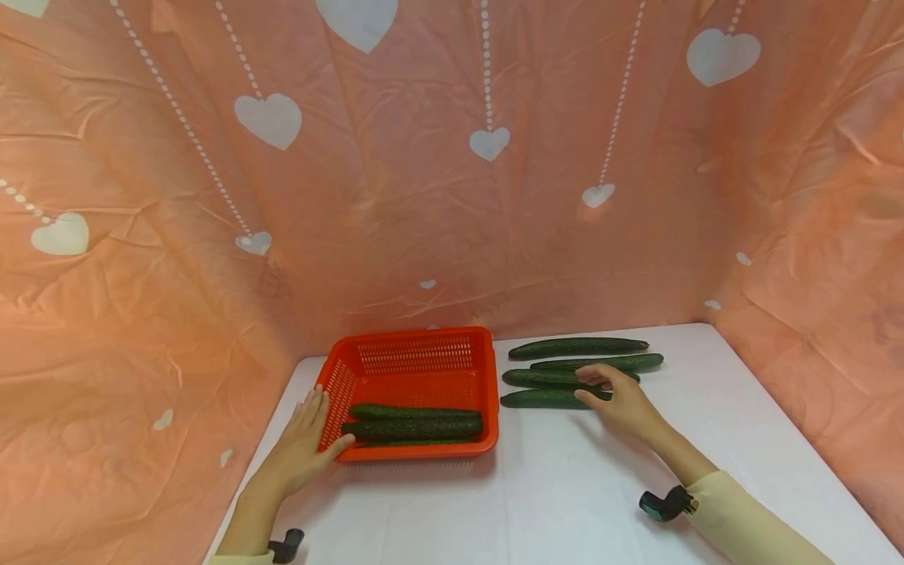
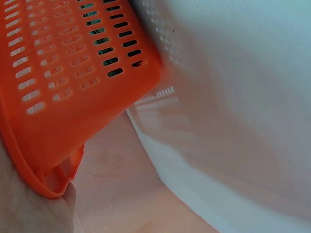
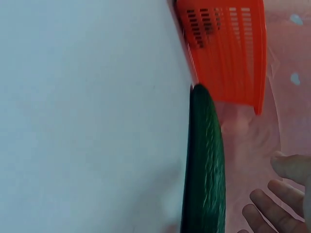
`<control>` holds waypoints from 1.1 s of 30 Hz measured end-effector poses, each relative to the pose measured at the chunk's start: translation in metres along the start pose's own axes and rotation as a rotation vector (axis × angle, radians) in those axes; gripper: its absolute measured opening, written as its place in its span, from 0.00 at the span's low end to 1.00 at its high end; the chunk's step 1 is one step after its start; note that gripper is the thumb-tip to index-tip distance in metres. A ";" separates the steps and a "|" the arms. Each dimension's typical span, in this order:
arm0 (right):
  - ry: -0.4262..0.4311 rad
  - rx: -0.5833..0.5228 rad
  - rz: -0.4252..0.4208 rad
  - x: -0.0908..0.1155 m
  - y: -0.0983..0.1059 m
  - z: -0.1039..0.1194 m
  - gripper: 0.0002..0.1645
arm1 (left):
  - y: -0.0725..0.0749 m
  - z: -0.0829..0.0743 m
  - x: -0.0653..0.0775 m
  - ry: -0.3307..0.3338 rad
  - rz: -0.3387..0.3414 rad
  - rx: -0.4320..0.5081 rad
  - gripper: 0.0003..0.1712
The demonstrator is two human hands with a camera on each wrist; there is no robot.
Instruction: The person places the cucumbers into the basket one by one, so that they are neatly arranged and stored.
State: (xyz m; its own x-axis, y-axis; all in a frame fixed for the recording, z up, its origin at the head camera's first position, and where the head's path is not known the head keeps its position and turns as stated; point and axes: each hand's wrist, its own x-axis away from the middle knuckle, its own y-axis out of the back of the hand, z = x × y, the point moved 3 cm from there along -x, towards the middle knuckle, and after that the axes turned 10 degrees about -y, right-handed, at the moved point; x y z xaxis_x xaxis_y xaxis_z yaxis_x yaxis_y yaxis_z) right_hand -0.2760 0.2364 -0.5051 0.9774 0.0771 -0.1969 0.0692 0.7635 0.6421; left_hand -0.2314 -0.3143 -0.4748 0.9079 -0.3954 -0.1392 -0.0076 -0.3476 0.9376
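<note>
My left hand (image 1: 297, 451) rests at the near left corner of a red plastic basket (image 1: 490, 396), fingers straight along its left rim and thumb over the front edge. In the left wrist view, the palm (image 2: 29, 211) lies against the basket's rim (image 2: 29, 170). Dark green cucumbers (image 1: 417, 428) lie side by side along the basket's near side. Right of the basket, several more cucumbers (image 1: 533, 400) lie roughly parallel on the table. Over them hovers my right hand (image 1: 628, 408), thumb and fingers spread apart with nothing between them, partly hiding the nearer ones.
The table (image 1: 565, 486) has a white top. Behind it and on both sides hangs orange-pink cloth (image 1: 424, 196) with white hearts. The farthest cucumber (image 1: 579, 348) lies close to the back edge. A black wrist device (image 1: 664, 504) sits at the right cuff.
</note>
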 end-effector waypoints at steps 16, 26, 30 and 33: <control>-0.029 0.092 -0.013 0.010 0.018 -0.036 0.17 | -0.002 0.001 0.000 0.002 -0.002 0.001 0.60; -0.061 0.067 0.020 0.009 0.015 -0.045 0.19 | -0.002 0.001 0.001 -0.005 -0.010 0.003 0.60; -0.073 0.086 0.045 0.007 0.013 -0.048 0.21 | -0.002 0.000 0.001 -0.005 -0.009 -0.006 0.60; -0.049 0.101 0.054 0.005 0.010 -0.049 0.21 | -0.002 0.000 0.001 -0.003 -0.006 -0.004 0.60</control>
State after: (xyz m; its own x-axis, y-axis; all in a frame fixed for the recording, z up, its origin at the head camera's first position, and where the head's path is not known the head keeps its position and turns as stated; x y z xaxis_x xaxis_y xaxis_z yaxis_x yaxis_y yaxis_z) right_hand -0.2798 0.2762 -0.5357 0.9887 0.0833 -0.1250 0.0332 0.6902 0.7229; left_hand -0.2309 -0.3137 -0.4766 0.9067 -0.3957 -0.1460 -0.0003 -0.3467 0.9380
